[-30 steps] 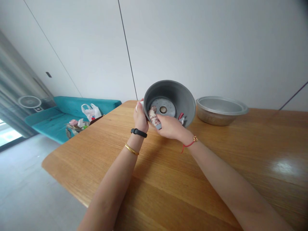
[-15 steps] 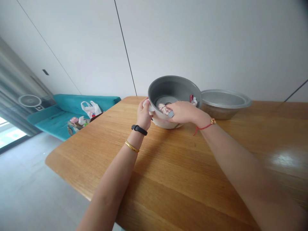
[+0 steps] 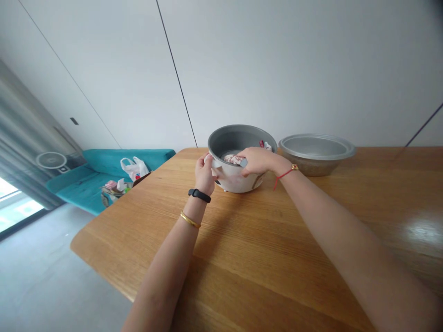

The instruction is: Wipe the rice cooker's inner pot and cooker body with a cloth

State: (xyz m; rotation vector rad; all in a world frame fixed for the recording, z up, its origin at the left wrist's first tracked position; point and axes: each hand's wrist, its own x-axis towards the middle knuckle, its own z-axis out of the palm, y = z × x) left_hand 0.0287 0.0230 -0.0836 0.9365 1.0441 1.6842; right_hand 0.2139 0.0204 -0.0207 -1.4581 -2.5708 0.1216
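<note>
A white pot [image 3: 237, 180] with a grey inside stands on the wooden table in front of me. On its left side, my left hand [image 3: 205, 175] is closed around the white side handle [image 3: 208, 159]. My right hand [image 3: 259, 161] reaches over the near rim, fingers curled on a crumpled red-and-white patterned cloth [image 3: 233, 159] with a grey edge. The cloth lies against the inner wall. A red and white piece [image 3: 266, 145] shows beyond that hand, near the right rim; whether it belongs to the cloth I cannot tell.
A wide metal basin [image 3: 316, 157] stands right of the pot on the wooden table [image 3: 242, 258]. The white wall [image 3: 294, 64] is behind. Left, past the table edge, a teal sofa [image 3: 90, 177] holds a white plastic bag [image 3: 134, 168] and other items. A fan [image 3: 51, 160] stands beyond.
The pot has come down from a tilt towards me and sits more level. Both hands have moved with it, keeping their holds. The camera view has shifted slightly.
</note>
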